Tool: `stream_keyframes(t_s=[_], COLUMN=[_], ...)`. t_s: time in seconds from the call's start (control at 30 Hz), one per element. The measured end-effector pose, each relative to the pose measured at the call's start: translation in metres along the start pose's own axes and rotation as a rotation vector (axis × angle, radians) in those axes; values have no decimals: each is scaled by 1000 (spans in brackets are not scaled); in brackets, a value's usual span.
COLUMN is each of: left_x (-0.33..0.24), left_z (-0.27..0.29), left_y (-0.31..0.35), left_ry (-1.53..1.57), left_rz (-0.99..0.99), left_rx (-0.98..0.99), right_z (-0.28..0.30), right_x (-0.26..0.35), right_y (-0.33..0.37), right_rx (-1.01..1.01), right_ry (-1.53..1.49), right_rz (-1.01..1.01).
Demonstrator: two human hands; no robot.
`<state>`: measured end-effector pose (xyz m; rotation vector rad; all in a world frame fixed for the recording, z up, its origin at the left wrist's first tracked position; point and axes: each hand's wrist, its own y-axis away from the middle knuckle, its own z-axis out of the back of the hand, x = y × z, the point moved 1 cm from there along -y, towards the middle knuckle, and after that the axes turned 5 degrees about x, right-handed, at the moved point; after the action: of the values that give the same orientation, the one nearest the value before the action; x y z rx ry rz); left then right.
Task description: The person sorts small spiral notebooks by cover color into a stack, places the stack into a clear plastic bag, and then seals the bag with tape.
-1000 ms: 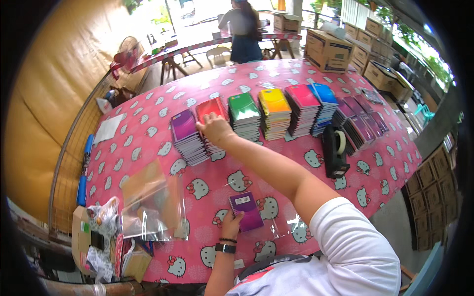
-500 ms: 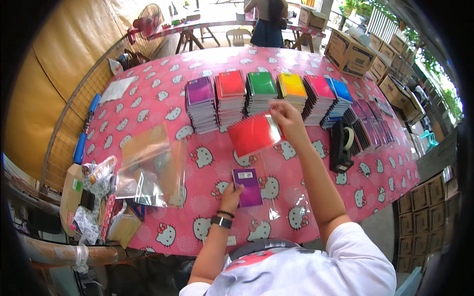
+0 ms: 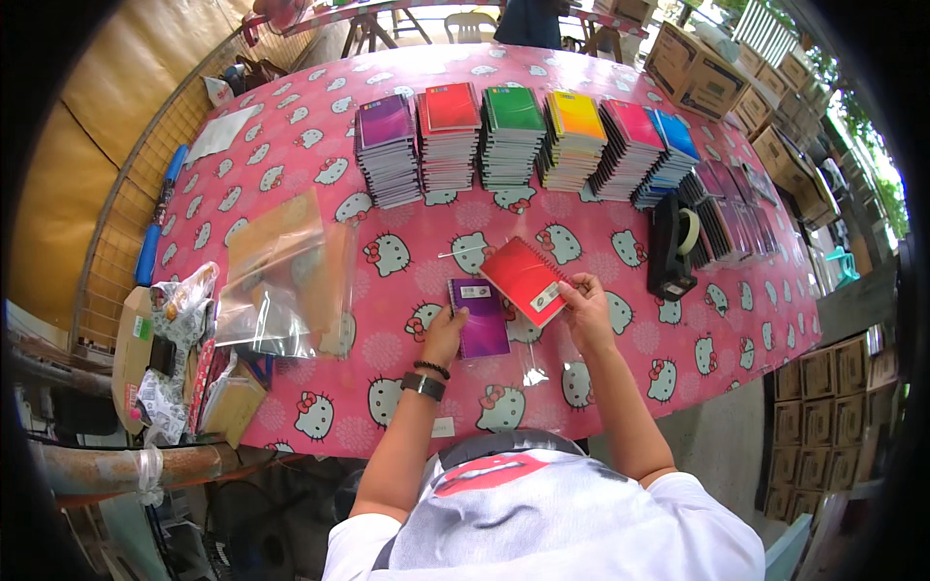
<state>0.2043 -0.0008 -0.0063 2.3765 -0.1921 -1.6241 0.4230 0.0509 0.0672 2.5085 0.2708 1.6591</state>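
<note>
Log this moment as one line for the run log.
left hand: on purple notebook | right hand: holds red notebook | pink table: notebook stacks behind

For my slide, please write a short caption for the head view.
Right hand brings a red notebook beside a purple notebook under the left hand.

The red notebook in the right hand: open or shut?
Shut: the red notebook shows only its cover, pages hidden, held by the right hand.
</note>
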Motion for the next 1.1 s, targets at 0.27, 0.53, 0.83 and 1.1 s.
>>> stream_keyframes(t_s=[0.27, 0.53, 0.83, 1.1], left_x=[10, 11, 10, 10], left_z=[2, 8, 7, -1], left_y=[-3, -1, 2, -1], left_ry=[29, -128, -150, -155], left_rz=[-49, -90, -116, -110], left_rx=[22, -27, -36, -30], right_z=[-62, -206, -269, -260], right_x=[57, 133, 60, 39], right_y=[-51, -153, -181, -181], right_rx=[121, 174, 421, 553], right_ry=[498, 1079, 1715, 1839], right_rz=[438, 1463, 1048, 1189])
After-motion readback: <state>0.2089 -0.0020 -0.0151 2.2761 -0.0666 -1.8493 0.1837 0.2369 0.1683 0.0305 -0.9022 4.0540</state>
